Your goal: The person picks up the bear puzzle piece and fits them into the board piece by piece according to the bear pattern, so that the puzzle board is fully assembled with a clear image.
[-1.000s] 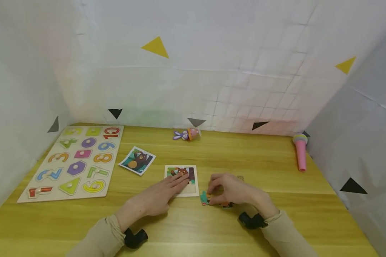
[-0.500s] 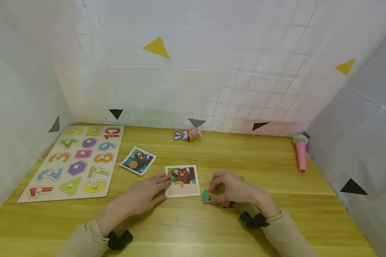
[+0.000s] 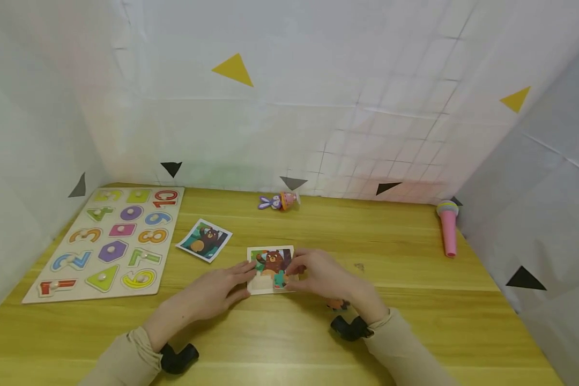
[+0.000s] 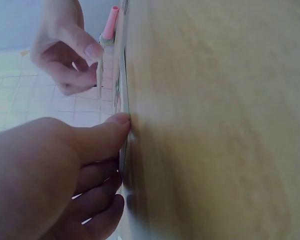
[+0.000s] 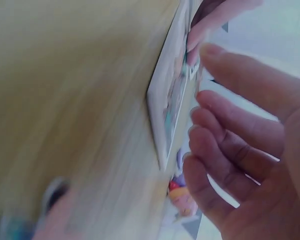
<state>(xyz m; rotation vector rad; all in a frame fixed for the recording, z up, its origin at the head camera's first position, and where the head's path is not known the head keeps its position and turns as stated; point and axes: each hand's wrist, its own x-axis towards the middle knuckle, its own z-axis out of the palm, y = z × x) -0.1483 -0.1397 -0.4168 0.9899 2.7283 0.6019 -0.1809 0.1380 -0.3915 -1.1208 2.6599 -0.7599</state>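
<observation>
We see a small bear puzzle tray (image 3: 270, 269) lying flat on the wooden table (image 3: 405, 257), near its middle. The left hand (image 3: 217, 292) rests on the table with its fingers nearly straight, the fingertips touching the tray's left edge; in the left wrist view the thumb (image 4: 107, 131) presses against that edge. The right hand (image 3: 325, 276) hovers over the tray's lower right part and pinches a small teal puzzle piece (image 3: 280, 279) between thumb and fingertips; the piece sits over the tray's unfilled lower area, and we cannot tell whether it touches the tray. Another small orange piece (image 3: 338, 304) lies on the table just beside the right wrist.

A bear picture card (image 3: 204, 240) lies to the left of the tray, apart from it. Farther left lies a wooden number board (image 3: 108, 244) with coloured numerals and shapes. A toy rabbit (image 3: 279, 201) lies near the back wall, and a pink toy microphone (image 3: 447, 228) lies at the far right of the table.
</observation>
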